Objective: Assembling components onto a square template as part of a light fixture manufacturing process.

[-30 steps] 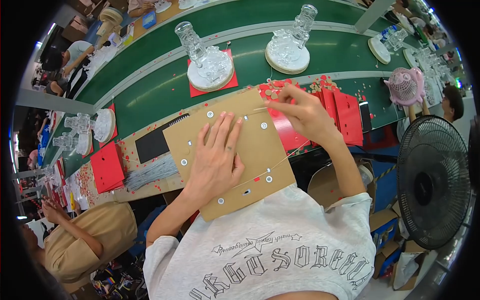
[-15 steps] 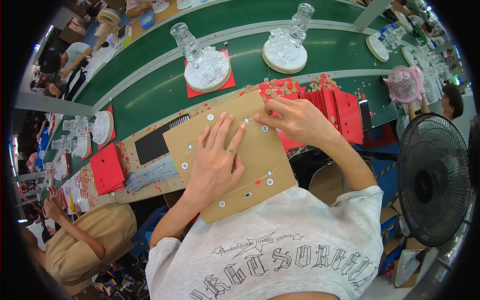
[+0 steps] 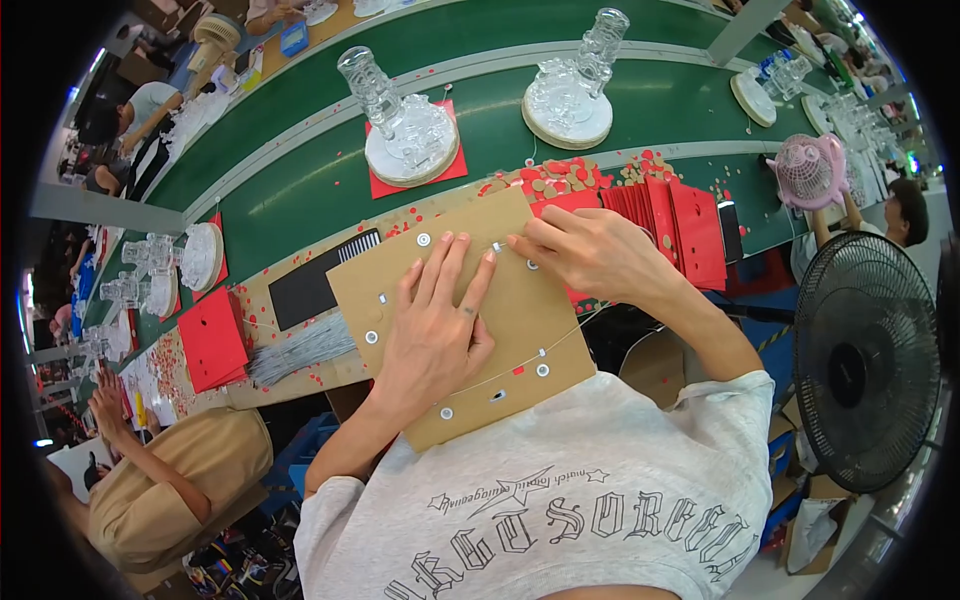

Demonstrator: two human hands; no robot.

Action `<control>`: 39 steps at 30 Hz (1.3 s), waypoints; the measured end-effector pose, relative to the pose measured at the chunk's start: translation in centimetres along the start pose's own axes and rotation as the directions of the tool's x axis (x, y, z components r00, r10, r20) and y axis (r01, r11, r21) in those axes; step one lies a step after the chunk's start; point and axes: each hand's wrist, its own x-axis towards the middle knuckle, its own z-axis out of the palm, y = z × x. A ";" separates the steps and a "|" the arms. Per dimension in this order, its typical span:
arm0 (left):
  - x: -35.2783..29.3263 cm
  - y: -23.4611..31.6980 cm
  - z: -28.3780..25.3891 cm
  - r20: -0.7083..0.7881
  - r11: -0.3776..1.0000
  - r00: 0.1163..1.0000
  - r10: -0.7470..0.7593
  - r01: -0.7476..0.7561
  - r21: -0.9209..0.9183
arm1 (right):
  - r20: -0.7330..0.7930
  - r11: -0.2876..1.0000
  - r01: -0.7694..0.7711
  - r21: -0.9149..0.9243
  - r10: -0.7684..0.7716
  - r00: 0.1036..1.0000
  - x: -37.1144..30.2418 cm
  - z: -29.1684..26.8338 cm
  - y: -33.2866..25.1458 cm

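A square brown cardboard panel (image 3: 545,310) rests between my body and the bench edge, tilted. Round white eyelets and small white clips dot its face. My left hand (image 3: 435,325) lies flat on it, fingers spread and stretched out. At the panel's upper right, my right hand (image 3: 590,245) is closed in a pinch beside a small clip (image 3: 497,248). A thin wire appears to be in that pinch, though the fingertips hide most of it. More of the thin pale wire (image 3: 500,373) crosses the lower part of the panel, past a red mark.
Red cards stand in a row (image 3: 690,235) at right, by a phone (image 3: 731,230); more red cards (image 3: 212,340) lie left. A wire bundle (image 3: 300,348) and black card (image 3: 303,290) sit nearby. Clear figurines (image 3: 412,140) stand on the green conveyor (image 3: 290,190). A black fan (image 3: 865,360) is at right.
My right hand has shifted slightly down, still pinching near the clip. The left hand stays flat on the panel, which has moved very little.
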 end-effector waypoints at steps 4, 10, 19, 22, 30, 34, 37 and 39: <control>0.1 0.2 -0.3 0.007 1.000 1.000 -0.015 0.015 -0.004 | 0.004 1.000 0.002 -0.028 -0.002 1.000 0.0 0.1 -0.1; 0.6 0.3 -0.1 0.007 1.000 1.000 -0.002 0.002 -0.008 | -0.037 0.999 -0.034 -0.004 0.034 0.999 -0.3 0.1 -0.2; 0.6 0.4 0.2 -0.006 0.998 1.000 -0.002 0.001 -0.070 | -0.045 0.984 -0.062 0.166 0.071 0.996 -1.1 0.8 0.5; 0.5 0.7 0.3 0.012 0.997 1.000 -0.013 0.014 -0.076 | -0.093 0.977 -0.055 0.205 0.075 0.993 -1.8 1.4 1.1; 1.1 0.4 0.5 0.003 0.993 1.000 0.016 -0.015 -0.114 | -0.146 0.992 0.097 0.079 -0.085 0.986 -0.8 1.6 1.0; 1.0 0.5 0.5 0.007 0.992 1.000 0.010 -0.009 -0.122 | -0.172 0.981 0.083 0.177 -0.052 0.984 -0.8 1.9 1.3; 0.9 0.4 0.7 -0.010 0.986 1.000 -0.022 0.020 -0.166 | -0.182 0.963 0.048 0.267 0.002 0.983 -1.4 1.8 2.2; 1.0 0.4 0.6 -0.016 0.978 1.000 -0.023 0.019 -0.206 | -0.195 0.968 0.011 0.249 0.039 0.980 -2.2 1.6 2.8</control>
